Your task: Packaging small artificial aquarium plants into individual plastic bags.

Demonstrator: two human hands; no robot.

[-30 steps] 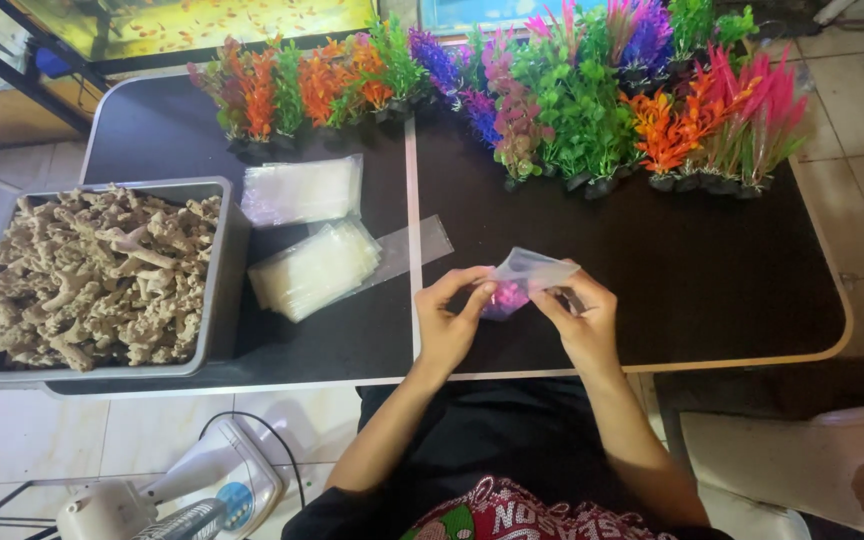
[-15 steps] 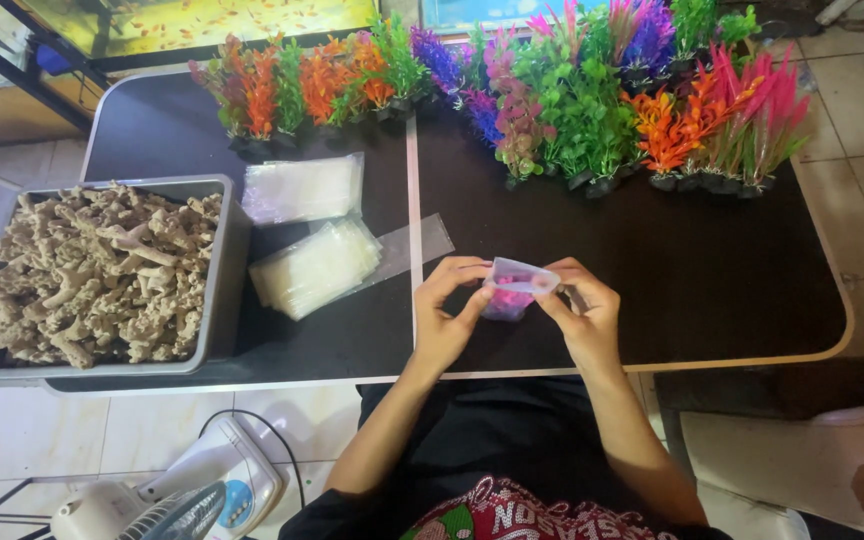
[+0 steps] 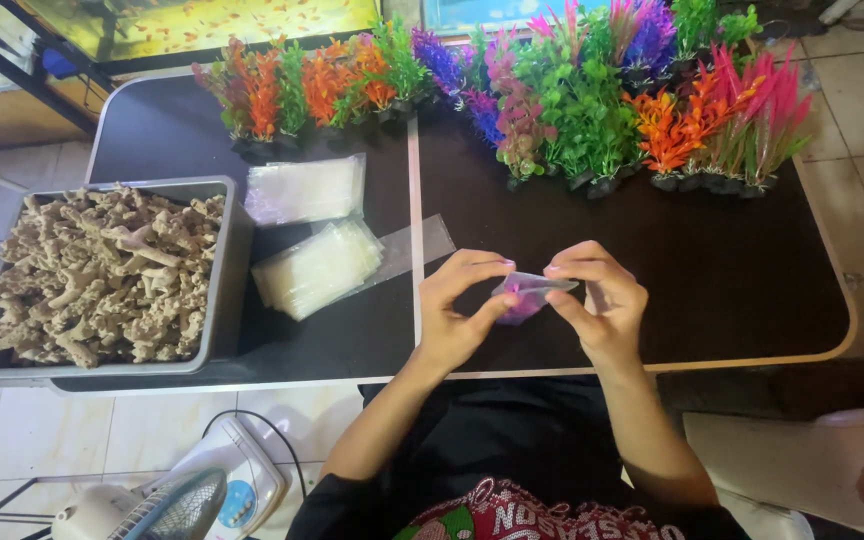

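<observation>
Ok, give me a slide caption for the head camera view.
Both hands, left hand and right hand, pinch a small clear bag over a dark table.

Clear bag point(image 3: 530, 296), purple inside

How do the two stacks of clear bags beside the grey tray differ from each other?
The far stack of clear bags lies roughly square to the table edge; the near stack of clear bags is turned at a slant. The far stack lies alone, while the near stack has a loose clear bag sticking out from under it. The near stack is closer to the left hand. Both are flat, translucent and lie next to the grey tray.
</observation>
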